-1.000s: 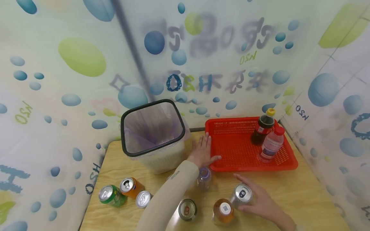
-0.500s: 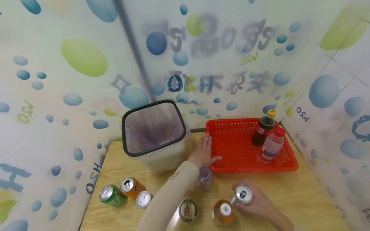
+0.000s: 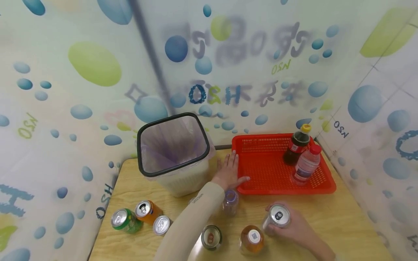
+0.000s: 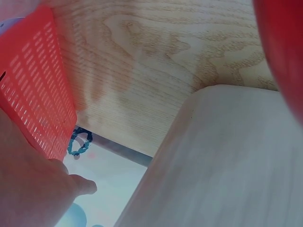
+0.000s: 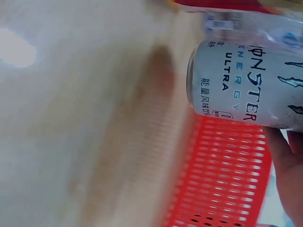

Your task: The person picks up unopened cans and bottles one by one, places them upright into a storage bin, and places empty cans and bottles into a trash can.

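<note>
Silver can (image 3: 280,214) is on the near side of the red basket (image 3: 261,168), gripped by the right hand (image 3: 295,226) with curled fingers. I judge the step is lifting (the left hand (image 3: 227,174), its fingers straight, rests at the basket); next move calls for steady hold, clear of the amber bottle (image 3: 251,243).

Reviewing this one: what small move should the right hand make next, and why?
Probably carry the silver can toward the red basket: the right hand grips it, the left hand rests at the basket's left rim, and bare floor shows left of the dark bottle and pink bottle.
</note>
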Available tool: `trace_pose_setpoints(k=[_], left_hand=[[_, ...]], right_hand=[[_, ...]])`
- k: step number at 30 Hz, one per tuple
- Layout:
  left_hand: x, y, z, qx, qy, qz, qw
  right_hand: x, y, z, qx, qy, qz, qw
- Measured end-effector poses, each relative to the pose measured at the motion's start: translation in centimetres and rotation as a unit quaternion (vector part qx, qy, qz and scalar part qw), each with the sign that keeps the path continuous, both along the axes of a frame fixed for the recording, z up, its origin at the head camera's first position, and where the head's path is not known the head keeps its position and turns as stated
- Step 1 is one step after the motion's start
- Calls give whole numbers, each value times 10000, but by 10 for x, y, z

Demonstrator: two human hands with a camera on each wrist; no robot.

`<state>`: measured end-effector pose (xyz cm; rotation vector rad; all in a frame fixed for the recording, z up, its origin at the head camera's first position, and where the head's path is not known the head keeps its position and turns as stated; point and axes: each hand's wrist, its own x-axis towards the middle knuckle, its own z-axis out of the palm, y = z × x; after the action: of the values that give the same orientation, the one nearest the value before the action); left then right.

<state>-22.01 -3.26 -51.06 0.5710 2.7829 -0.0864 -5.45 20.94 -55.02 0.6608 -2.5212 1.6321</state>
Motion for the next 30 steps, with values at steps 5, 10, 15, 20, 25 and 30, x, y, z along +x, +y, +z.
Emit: trace_pose_setpoints(k=[5, 10, 15, 20, 25, 30], left_hand=[[2, 0, 3, -38, 118, -25, 9999], [3, -1, 4, -72, 210, -107, 9997], [2, -1, 2, -86, 191, -105, 9997], [4, -3, 5, -97, 172, -53, 9998], [4, -3, 4, -75, 180, -49, 9998], [3, -2, 3, -68, 134, -55, 9999]], right_hand=[[-6, 2, 23, -91, 272, -89, 9995], [-9, 1, 46, -209, 397, -91, 9990], [-18, 2, 64, -206, 563, -166, 9981], [-32, 5, 79, -162, 835, -338, 9958], [-43, 6, 95, -248, 784, -536, 9952], [-54, 6, 111, -345, 739, -809, 9934]])
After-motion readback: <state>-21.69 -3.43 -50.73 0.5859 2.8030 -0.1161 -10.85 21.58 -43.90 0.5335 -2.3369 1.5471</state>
